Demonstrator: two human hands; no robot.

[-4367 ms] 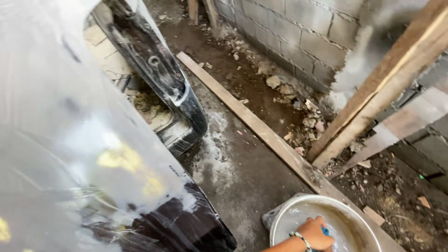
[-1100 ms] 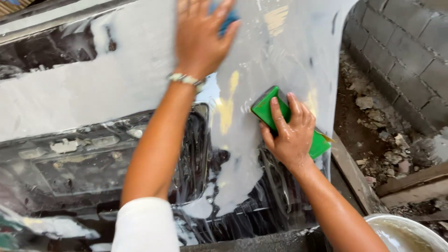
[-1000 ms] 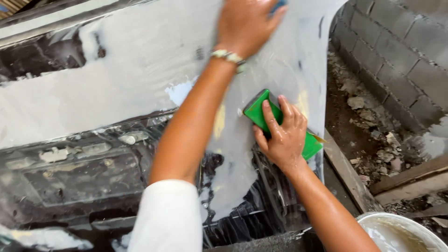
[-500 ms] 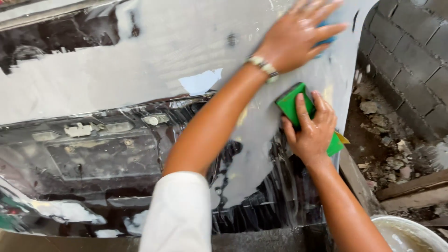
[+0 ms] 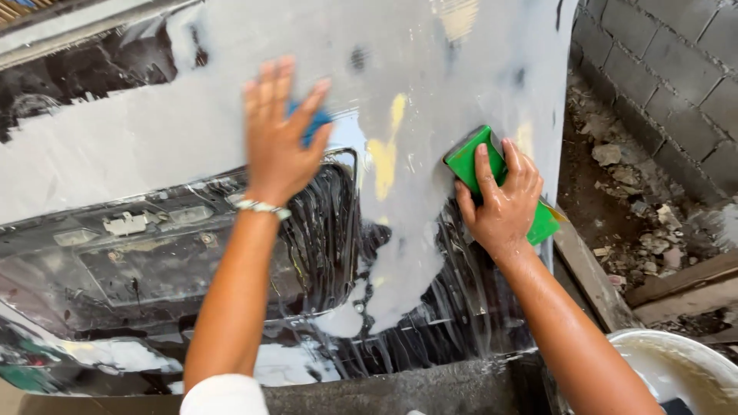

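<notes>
A wet car body panel [image 5: 154,131], grey-white on top and glossy black below, fills most of the view. My left hand [image 5: 278,138] presses flat on it with fingers spread, a small blue pad [image 5: 314,123] under the fingers. A bracelet sits on that wrist. My right hand [image 5: 503,204] presses a green rectangular block [image 5: 470,157] against the panel's right side. Milky water runs down the black part below both hands. Yellow patches [image 5: 383,150] show between the hands.
A grey block wall [image 5: 669,69] stands at the right, with rubble and dirt [image 5: 626,200] at its foot. A wooden plank [image 5: 588,269] lies along the ground. A white bucket [image 5: 676,369] sits at the bottom right, by my right forearm.
My left hand with the blue pad has swept from the panel's upper right to its middle left. The right hand with the green block has stayed at the right side.
</notes>
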